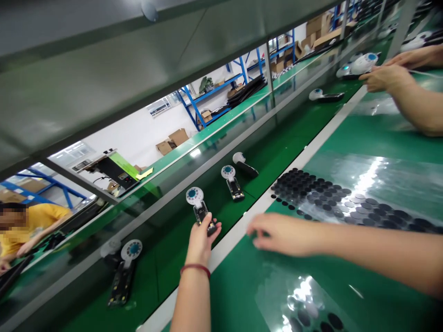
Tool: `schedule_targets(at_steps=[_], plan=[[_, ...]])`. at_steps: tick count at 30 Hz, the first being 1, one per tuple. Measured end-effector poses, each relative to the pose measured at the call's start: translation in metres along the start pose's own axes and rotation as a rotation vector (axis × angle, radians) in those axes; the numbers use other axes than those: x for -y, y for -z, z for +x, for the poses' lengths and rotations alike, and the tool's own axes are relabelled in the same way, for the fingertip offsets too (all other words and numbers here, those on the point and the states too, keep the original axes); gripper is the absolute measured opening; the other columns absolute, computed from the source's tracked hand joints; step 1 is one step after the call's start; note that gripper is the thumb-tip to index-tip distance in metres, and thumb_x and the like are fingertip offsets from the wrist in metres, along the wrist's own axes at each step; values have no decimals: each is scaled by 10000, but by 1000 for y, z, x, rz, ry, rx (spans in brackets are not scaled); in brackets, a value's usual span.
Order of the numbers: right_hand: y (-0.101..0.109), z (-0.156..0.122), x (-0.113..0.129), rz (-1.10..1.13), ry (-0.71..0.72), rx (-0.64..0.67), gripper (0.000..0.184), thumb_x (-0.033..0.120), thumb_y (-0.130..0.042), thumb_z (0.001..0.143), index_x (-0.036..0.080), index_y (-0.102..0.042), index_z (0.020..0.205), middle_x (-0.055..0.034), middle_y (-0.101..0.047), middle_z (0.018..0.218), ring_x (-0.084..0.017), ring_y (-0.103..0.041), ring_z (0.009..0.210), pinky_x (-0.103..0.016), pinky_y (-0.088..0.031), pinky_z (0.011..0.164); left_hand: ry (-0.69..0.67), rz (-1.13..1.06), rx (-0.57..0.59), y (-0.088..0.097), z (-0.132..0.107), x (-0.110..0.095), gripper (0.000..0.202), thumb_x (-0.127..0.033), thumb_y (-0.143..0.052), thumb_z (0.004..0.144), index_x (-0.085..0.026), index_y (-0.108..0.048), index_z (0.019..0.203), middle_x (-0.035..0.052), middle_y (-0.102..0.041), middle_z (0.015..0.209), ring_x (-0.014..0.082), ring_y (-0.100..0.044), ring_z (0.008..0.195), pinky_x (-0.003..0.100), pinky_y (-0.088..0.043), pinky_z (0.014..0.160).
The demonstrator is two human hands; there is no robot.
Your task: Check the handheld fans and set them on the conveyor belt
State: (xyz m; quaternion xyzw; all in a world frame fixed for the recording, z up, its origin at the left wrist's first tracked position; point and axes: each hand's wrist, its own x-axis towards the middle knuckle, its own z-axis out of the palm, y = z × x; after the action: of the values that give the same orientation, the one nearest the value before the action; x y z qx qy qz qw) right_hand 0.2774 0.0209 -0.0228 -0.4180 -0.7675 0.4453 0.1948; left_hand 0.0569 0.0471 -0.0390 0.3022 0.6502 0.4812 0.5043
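Note:
My left hand (204, 230) grips the lower handle of a handheld device (195, 197). The device has a round white head with a blue-centred ring and a black handle with its inside parts showing. It is over the green conveyor belt (173, 258). To the right, my right hand (277, 235) hovers near the belt's pale edge rail (230, 237), slightly blurred, fingers bent and apart, with nothing visible in them. Beyond it lies a clear sheet of black round stickers (311, 189). A second sheet with black discs (304, 317) is nearer me.
More such devices lie on the belt: one left (131, 251), two just beyond mine (228, 173) (239, 159), others farther up. At upper right a co-worker's hands (391, 76) hold a white device (365, 63). A person in yellow (41, 221) sits across the line. A metal panel (138, 69) hangs overhead.

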Motion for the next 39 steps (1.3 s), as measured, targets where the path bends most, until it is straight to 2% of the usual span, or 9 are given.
schedule_targets(at_steps=[4,7,10,14,21,25,30,35,39], plan=[[-43,-77,-30,-277,100,166,215,42,-648,631,190,-652,786,-44,-602,935,-248,-553,850,-360,-435,713,-6,-326,73,-37,-68,25,248,-377,-465,840,-133,-501,864,29,-584,713,107,-574,590,300,-509,640],[-65,-88,-49,-542,146,113,233,24,-648,607,154,-640,800,-76,-616,885,-264,-543,807,-359,-445,649,89,-453,156,-61,-107,48,273,-378,-459,830,-112,-511,864,68,-606,717,135,-585,585,362,-513,655],[-73,-80,-50,-564,101,68,196,41,-671,570,143,-650,737,-88,-636,842,-278,-549,792,-346,-453,606,140,-548,192,-73,-124,71,228,-317,-528,795,-142,-478,933,70,-630,767,145,-603,620,358,-513,673],[-77,-81,-43,-515,34,-19,205,42,-597,603,176,-644,750,-59,-630,907,-252,-547,833,-341,-459,638,108,-588,164,-76,-124,89,352,-233,-578,763,-202,-388,1059,16,-599,766,125,-586,638,353,-515,707],[-85,-84,-39,-507,-82,-33,410,-50,-520,580,177,-640,901,-78,-626,1026,-305,-524,947,-421,-465,724,94,-588,145,-77,-125,87,628,-149,-645,689,-240,-256,1175,2,-583,767,118,-573,642,410,-520,738],[-74,-82,-22,-368,-205,3,251,-23,-554,571,179,-623,704,-58,-649,908,-266,-553,887,-380,-459,726,121,-522,127,-79,-126,87,703,-143,-658,666,-250,-222,1207,-13,-588,729,109,-586,624,303,-522,667],[-45,-92,-12,-30,-134,71,191,10,-549,619,200,-544,611,-15,-628,814,-193,-563,845,-293,-440,755,129,-446,117,-81,-123,91,741,-171,-679,614,-256,-223,1192,-28,-572,728,123,-604,603,312,-518,666],[-18,-83,-10,386,-93,-228,109,222,-491,793,224,-504,685,0,-552,850,-168,-552,830,-265,-450,743,149,-428,70,-82,-120,92,851,-177,-724,520,-253,-226,1206,6,-594,788,136,-610,658,282,-508,669],[-22,-75,-14,647,-156,-442,85,320,-470,826,268,-483,892,-26,-515,1108,-194,-484,1075,-328,-426,883,99,-357,83,-82,-123,97,827,-220,-723,503,-228,-236,1172,9,-603,766,157,-613,618,294,-503,643]])
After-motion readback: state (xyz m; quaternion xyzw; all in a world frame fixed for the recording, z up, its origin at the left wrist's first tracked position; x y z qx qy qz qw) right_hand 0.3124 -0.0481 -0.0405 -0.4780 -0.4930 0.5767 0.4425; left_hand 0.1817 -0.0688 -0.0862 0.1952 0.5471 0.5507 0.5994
